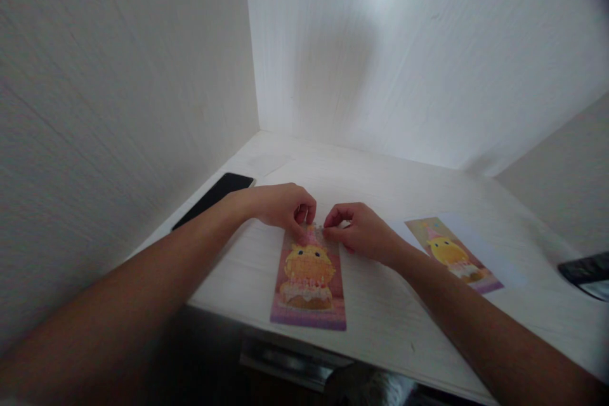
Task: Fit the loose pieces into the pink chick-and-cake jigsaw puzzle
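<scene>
A jigsaw puzzle (309, 276) lies flat near the table's front edge. Its picture is a yellow toy animal in a pink party hat behind a cake with candles. At its top left, my left hand (290, 208) has its fingers curled, with the thumb against the puzzle. My right hand (359, 228) is at the top right corner, thumb and forefinger pinched together at the upper edge. Whatever is between either hand's fingertips is too small to make out. The puzzle's top edge is partly covered by the fingers.
A reference card (450, 250) with the same picture lies on white paper at the right. A dark phone (219, 193) rests by the left wall, beyond my left forearm. A black object (587, 274) sits at the far right. White walls enclose the white table (380, 181).
</scene>
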Motion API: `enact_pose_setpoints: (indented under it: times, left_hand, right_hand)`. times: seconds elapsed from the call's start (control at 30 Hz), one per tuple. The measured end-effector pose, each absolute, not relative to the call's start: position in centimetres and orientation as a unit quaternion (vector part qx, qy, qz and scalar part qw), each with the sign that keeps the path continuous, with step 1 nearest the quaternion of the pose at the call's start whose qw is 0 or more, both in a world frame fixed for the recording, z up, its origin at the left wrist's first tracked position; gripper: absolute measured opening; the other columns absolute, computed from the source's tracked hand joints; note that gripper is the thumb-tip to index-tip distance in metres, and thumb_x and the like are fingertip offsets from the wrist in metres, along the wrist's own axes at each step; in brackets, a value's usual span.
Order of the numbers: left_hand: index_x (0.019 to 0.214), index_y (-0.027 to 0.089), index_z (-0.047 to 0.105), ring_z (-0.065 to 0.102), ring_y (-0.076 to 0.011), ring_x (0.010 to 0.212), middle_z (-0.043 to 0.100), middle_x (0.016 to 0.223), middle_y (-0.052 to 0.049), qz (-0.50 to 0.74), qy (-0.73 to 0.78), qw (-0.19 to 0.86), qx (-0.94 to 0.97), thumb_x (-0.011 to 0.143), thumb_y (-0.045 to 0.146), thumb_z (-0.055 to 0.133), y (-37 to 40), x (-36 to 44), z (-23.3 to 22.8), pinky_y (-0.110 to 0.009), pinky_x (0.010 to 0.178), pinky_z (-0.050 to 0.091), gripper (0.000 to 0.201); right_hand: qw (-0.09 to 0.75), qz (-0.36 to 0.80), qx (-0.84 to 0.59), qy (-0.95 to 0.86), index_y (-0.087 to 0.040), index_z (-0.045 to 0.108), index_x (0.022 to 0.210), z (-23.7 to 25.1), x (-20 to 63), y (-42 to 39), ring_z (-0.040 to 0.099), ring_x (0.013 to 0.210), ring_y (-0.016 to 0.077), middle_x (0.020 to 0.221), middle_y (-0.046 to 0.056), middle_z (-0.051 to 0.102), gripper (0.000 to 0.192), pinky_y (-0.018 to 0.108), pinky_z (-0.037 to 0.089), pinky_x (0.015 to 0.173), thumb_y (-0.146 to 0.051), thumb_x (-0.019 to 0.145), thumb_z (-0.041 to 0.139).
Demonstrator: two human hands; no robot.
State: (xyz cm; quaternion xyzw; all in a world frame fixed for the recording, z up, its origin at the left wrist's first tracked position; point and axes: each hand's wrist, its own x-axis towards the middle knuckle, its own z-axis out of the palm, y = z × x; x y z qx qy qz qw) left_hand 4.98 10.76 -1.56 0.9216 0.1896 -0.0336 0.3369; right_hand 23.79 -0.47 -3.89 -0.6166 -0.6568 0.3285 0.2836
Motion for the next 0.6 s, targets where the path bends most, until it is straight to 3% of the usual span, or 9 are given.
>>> enact_pose_setpoints:
  times: [0.13,0.3,0.6]
  left_hand:
    - [0.088,0.018,0.067,0.051,-0.0098,0.059,0.061,0.071,0.001,-0.053,0.193,0.330,0.922,0.062,0.040,0.080,10.7,5.0,-1.4,-0.021,0.052,0.031,0.036]
    - [0.091,0.019,0.068,0.052,-0.0104,0.061,0.061,0.071,0.001,-0.057,0.183,0.323,0.927,0.064,0.039,0.080,10.6,5.0,-1.2,-0.021,0.054,0.033,0.036]
    - [0.104,0.022,0.072,0.053,-0.0105,0.065,0.063,0.080,-0.001,-0.031,0.141,0.278,0.950,0.070,0.043,0.076,10.2,5.5,-1.1,-0.020,0.057,0.037,0.041]
  right_hand:
    - [0.253,0.269,-0.614,-0.698,-0.020,0.073,0.075,-4.0,24.2,-0.4,0.058,0.060,0.0147,0.070,0.001,0.068,0.005,0.025,0.042,0.055,-0.018,0.075,0.068]
    - [0.246,0.276,-0.599,-0.710,-0.020,0.076,0.082,-3.8,25.2,0.0,0.061,0.066,0.0167,0.080,0.003,0.071,0.009,0.027,0.045,0.062,-0.020,0.080,0.068]
    - [0.194,0.279,-0.522,-0.782,-0.021,0.076,0.088,-3.2,27.4,0.4,0.057,0.061,0.0138,0.071,0.000,0.068,0.010,0.024,0.042,0.058,-0.021,0.080,0.071]
